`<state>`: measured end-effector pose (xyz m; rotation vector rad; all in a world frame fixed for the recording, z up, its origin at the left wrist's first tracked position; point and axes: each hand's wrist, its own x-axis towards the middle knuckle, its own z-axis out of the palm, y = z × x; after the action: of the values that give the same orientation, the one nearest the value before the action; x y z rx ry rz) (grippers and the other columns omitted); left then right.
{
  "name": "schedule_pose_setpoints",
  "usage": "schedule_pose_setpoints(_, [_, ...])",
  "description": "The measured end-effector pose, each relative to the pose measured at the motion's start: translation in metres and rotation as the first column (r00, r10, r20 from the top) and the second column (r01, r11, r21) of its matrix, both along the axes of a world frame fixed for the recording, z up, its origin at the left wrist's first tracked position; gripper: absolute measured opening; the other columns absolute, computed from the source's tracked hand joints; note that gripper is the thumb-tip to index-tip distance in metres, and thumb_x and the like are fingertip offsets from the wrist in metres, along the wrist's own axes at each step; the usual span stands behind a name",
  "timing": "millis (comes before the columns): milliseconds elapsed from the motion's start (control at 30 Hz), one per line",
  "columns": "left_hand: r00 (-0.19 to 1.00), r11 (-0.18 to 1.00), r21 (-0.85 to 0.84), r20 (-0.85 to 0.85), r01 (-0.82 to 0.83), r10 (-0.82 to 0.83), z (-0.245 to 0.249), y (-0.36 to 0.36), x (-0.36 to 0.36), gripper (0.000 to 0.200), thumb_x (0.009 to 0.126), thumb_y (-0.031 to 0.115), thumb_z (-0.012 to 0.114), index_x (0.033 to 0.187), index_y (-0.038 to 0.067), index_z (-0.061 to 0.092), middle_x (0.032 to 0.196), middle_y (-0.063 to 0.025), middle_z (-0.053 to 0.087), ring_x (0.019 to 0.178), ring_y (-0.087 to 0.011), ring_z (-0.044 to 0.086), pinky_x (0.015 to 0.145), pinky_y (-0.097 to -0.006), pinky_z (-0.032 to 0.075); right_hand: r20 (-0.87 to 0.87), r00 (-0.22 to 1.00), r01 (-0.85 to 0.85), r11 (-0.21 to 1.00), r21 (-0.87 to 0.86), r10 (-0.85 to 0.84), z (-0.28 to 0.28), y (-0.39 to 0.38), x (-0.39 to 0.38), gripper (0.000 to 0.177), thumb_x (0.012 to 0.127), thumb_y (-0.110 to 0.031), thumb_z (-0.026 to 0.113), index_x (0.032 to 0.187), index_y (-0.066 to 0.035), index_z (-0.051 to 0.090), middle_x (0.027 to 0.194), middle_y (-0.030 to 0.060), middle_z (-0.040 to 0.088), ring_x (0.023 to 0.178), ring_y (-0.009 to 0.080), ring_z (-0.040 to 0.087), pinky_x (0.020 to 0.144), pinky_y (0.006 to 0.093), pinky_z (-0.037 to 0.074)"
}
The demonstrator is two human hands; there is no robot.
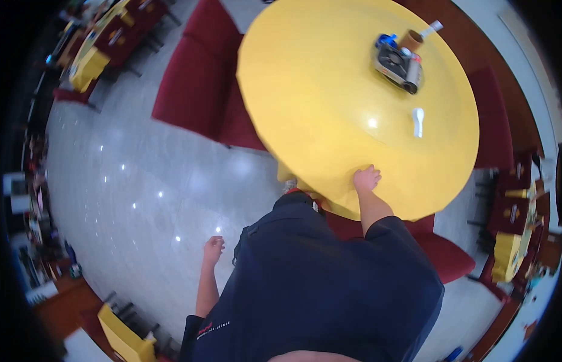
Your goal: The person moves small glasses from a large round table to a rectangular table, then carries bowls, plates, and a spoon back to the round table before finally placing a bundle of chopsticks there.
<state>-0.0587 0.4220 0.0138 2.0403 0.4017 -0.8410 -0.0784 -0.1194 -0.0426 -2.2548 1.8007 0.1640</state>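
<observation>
Right hand rests on yellow table, fingers spread; left hand hangs, half-curled.

A shiny grey tiled floor catches small spots of light and a broader pale glare. On it stands a big round table under a yellow cover, with a dark red padded chair beside it and another across from it. More yellow-topped tables line the edges. At upper right, brown wood panelling runs beside a pale wall
</observation>
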Motion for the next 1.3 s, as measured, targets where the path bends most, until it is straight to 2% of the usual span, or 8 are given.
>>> schedule_pose_setpoints(267, [0.7, 0.706, 0.019, -0.115, -0.708, 0.705, -0.042, 0.029, -0.276, 0.022, 0.074, 0.016, 0.049, 0.091, 0.004, 0.054, 0.076, -0.0083, 0.057, 0.061, -0.0173, 0.057, 0.048, -0.0271, 0.044, -0.048, 0.719, -0.648, 0.694, 0.313, 0.693, 0.027, 0.127, 0.083, 0.045, 0.071, -0.021, 0.049, 0.111, -0.002, 0.042, 0.122, 0.0242, 0.032, 0.111, 0.0379, 0.033, 0.091, 0.0401, 0.032])
schedule_pose_setpoints(367, [0.4, 0.412, 0.183, -0.101, -0.892, 0.911, -0.058, -0.015, -0.387, 0.019, 0.074, 0.017, 0.048, 0.085, 0.003, 0.055, 0.071, -0.0086, 0.057, 0.055, -0.0165, 0.056, 0.044, -0.0275, 0.043, 0.138, 0.247, -0.949, 0.211, 0.236, 0.959, -0.03, 0.18, 0.102, 0.039, 0.069, -0.02, 0.051, 0.104, -0.004, 0.05, 0.095, 0.0171, 0.052, 0.085, 0.0296, 0.052, 0.071, 0.039, 0.044])
schedule_pose_setpoints(467, [0.139, 0.253, 0.384, -0.301, -0.888, 0.943, -0.092, -0.062, -0.462, 0.017, 0.072, 0.017, 0.05, 0.077, 0.002, 0.056, 0.065, -0.0077, 0.056, 0.049, -0.0162, 0.053, 0.042, -0.0296, 0.044, 0.357, 0.18, -0.725, -0.121, 0.678, 0.917, -0.049, 0.267, 0.111, 0.036, 0.069, -0.023, 0.054, 0.099, -0.004, 0.053, 0.066, 0.0073, 0.056, 0.053, 0.0189, 0.054, 0.047, 0.0329, 0.044])
schedule_pose_setpoints(700, [-0.285, -0.275, 0.078, -0.233, -0.958, 0.93, -0.108, -0.179, -0.482, 0.022, 0.07, 0.02, 0.053, 0.083, 0.004, 0.058, 0.071, -0.0092, 0.059, 0.053, -0.0172, 0.055, 0.047, -0.0304, 0.045, 0.33, -0.68, -0.451, -0.728, 0.516, 0.655, -0.074, 0.444, 0.109, 0.021, 0.071, -0.022, 0.052, 0.078, -0.003, 0.057, 0.061, 0.0064, 0.054, 0.048, 0.016, 0.052, 0.041, 0.0303, 0.041])
schedule_pose_setpoints(1000, [-0.514, -0.524, 0.148, -0.531, -0.839, 0.674, -0.108, -0.25, -0.43, 0.025, 0.071, 0.023, 0.053, 0.086, 0.004, 0.057, 0.071, -0.0065, 0.057, 0.056, -0.0167, 0.055, 0.048, -0.0307, 0.046, 0.04, -0.526, -0.482, -0.337, 0.809, 0.849, -0.057, 0.622, 0.058, 0.024, 0.074, -0.02, 0.054, 0.095, -0.01, 0.051, 0.081, 0.0091, 0.055, 0.069, 0.0232, 0.055, 0.062, 0.0421, 0.045])
schedule_pose_setpoints(1133, [-0.613, -0.619, 0.127, -0.39, -0.775, 0.687, -0.061, -0.214, -0.431, 0.02, 0.073, 0.02, 0.051, 0.084, 0.003, 0.058, 0.074, -0.0094, 0.059, 0.06, -0.019, 0.057, 0.053, -0.0298, 0.046, -0.107, -0.789, -0.412, -0.391, 0.823, 0.606, -0.078, 0.723, -0.003, 0.026, 0.073, -0.022, 0.052, 0.095, -0.008, 0.049, 0.085, 0.01, 0.054, 0.072, 0.0239, 0.054, 0.06, 0.0423, 0.044])
schedule_pose_setpoints(1233, [-0.785, -0.786, -0.013, 0.048, -0.618, 0.617, -0.068, -0.187, -0.416, 0.021, 0.075, 0.021, 0.05, 0.084, 0.004, 0.058, 0.073, -0.0097, 0.059, 0.06, -0.0185, 0.057, 0.053, -0.0302, 0.046, -0.017, -0.988, 0.094, -0.696, 0.712, -0.151, -0.127, 0.815, -0.058, 0.017, 0.072, -0.02, 0.05, 0.074, -0.004, 0.054, 0.064, 0.01, 0.055, 0.052, 0.0208, 0.054, 0.048, 0.0359, 0.045])
schedule_pose_setpoints(1300, [-0.995, -0.968, -0.233, 0.054, -0.089, 0.078, -0.034, -0.156, -0.408, 0.02, 0.076, 0.02, 0.048, 0.084, 0.004, 0.058, 0.073, -0.0096, 0.059, 0.06, -0.0182, 0.057, 0.053, -0.0299, 0.046, 0.071, -0.809, 0.521, -0.656, 0.545, -0.583, -0.131, 0.87, -0.129, 0.02, 0.07, -0.02, 0.05, 0.062, -0.001, 0.053, 0.055, 0.0101, 0.054, 0.042, 0.022, 0.052, 0.041, 0.033, 0.044])
